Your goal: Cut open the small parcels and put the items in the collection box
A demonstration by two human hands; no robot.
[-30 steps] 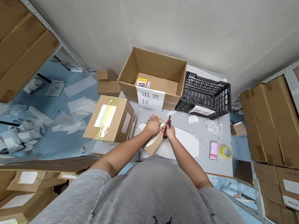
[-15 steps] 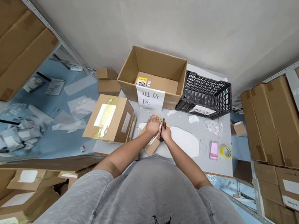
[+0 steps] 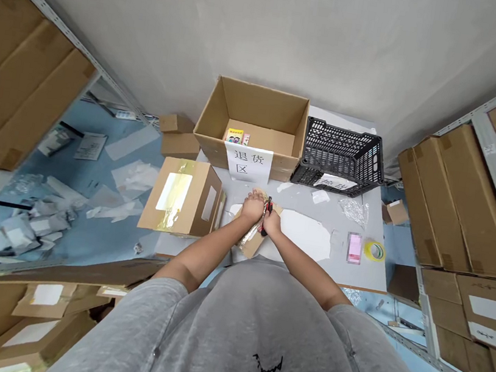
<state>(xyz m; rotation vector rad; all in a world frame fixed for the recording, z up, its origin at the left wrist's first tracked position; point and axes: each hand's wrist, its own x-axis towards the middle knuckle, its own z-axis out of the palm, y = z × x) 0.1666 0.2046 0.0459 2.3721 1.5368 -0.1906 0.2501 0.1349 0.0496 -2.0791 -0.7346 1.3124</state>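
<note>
A small flat cardboard package point(image 3: 252, 246) with shiny tape along it lies on the white table in front of me. My left hand point(image 3: 253, 206) rests flat on its upper part, fingers stretched away from me. In my right hand point(image 3: 272, 221) is a red and black box cutter point(image 3: 267, 213), gripped around the handle and held against the package close to my left hand. Whether the blade is in the tape or cardboard is too small to see. White sheet material point(image 3: 303, 237) lies on the table partly beneath the package.
A large open carton point(image 3: 202, 147) with small books inside and a black plastic crate point(image 3: 340, 153) stand at the back. A taped box point(image 3: 205, 229) is at left. A tape roll point(image 3: 375, 251) sits at right. Shelves with cartons point(image 3: 472, 199) flank both sides.
My right hand has shifted slightly with the box cutter, which is now turned a little and closer to my left hand. The left hand stays on the package.
</note>
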